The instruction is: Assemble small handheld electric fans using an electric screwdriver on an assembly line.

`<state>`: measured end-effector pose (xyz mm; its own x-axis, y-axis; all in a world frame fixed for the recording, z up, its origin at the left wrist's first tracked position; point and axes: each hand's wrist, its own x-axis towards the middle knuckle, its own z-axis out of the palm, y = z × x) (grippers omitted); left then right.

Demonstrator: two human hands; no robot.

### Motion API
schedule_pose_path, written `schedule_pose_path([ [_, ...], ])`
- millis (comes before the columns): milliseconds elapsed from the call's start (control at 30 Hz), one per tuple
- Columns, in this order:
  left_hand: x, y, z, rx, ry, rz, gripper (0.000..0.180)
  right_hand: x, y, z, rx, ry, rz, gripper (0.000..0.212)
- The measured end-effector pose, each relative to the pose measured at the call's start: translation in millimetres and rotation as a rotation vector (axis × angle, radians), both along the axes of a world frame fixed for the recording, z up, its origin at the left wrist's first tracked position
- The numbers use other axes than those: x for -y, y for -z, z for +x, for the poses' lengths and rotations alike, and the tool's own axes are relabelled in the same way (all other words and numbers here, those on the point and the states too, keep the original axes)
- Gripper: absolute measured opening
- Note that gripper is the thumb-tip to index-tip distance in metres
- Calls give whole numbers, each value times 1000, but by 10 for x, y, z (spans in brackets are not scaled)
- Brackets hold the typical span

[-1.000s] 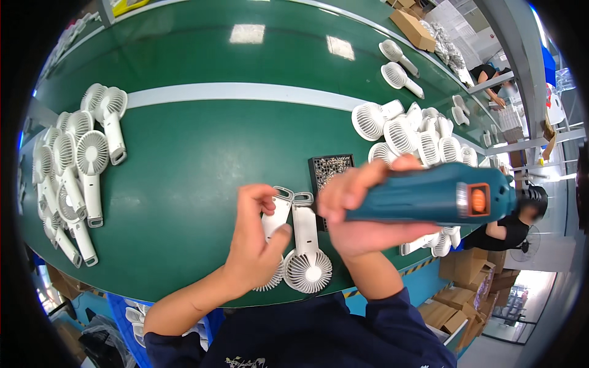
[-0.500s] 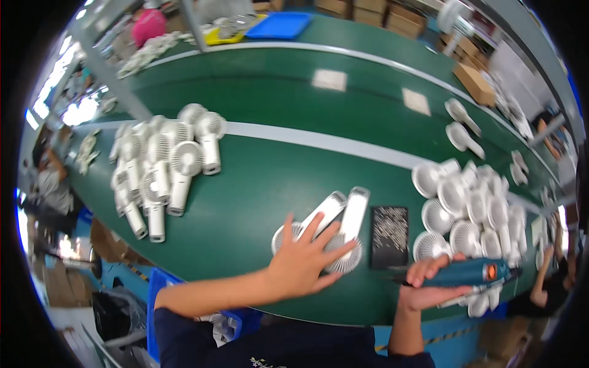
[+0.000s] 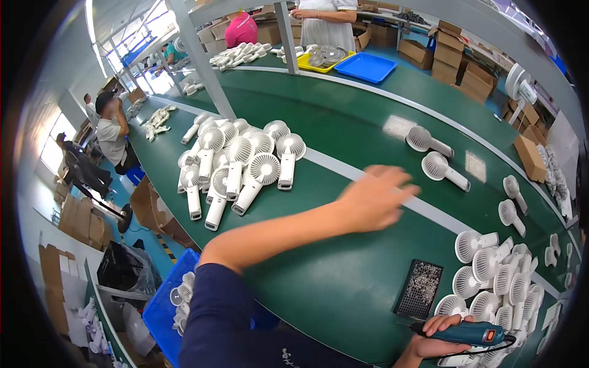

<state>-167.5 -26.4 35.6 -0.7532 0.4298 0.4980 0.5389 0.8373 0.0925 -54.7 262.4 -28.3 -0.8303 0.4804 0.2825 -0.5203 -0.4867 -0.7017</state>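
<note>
My left hand (image 3: pixel 379 199) is stretched out over the grey strip along the bench's far side, blurred by motion. Its fingers look apart, and nothing shows in them. Beyond it, two white handheld fans (image 3: pixel 437 153) lie on the green belt. At the lower right my right hand (image 3: pixel 434 338) is closed around a teal electric screwdriver (image 3: pixel 467 333), whose bit points left. Just behind the bit is a black tray (image 3: pixel 419 289) full of small silvery pieces, probably screws. A pile of white fans (image 3: pixel 491 276) lies beside and beyond the right hand.
Another heap of white fans (image 3: pixel 236 162) covers the bench's left part, near a grey post (image 3: pixel 205 67). A blue bin (image 3: pixel 161 306) with fan parts stands below the left edge. Across the belt are a blue tray (image 3: pixel 368 67) and a person in white (image 3: pixel 328 27).
My left hand has left the near bench and reached forward. The two fans that lay under it are now on the belt. The view has turned left and up; my right hand still holds the screwdriver.
</note>
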Motion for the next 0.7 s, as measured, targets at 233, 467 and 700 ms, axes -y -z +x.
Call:
schedule_pose_path([
  [233,1537,494,1323,92,-1191,-172,73,-33,115,21,25,-184,-105,75],
  [467,1647,744,1352,71,-1148,-309,73,35,138,74,18,-182,-58,66],
  [700,1381,483,1100,-177,-907,310,69,68,124,40,107,-149,-66,66],
])
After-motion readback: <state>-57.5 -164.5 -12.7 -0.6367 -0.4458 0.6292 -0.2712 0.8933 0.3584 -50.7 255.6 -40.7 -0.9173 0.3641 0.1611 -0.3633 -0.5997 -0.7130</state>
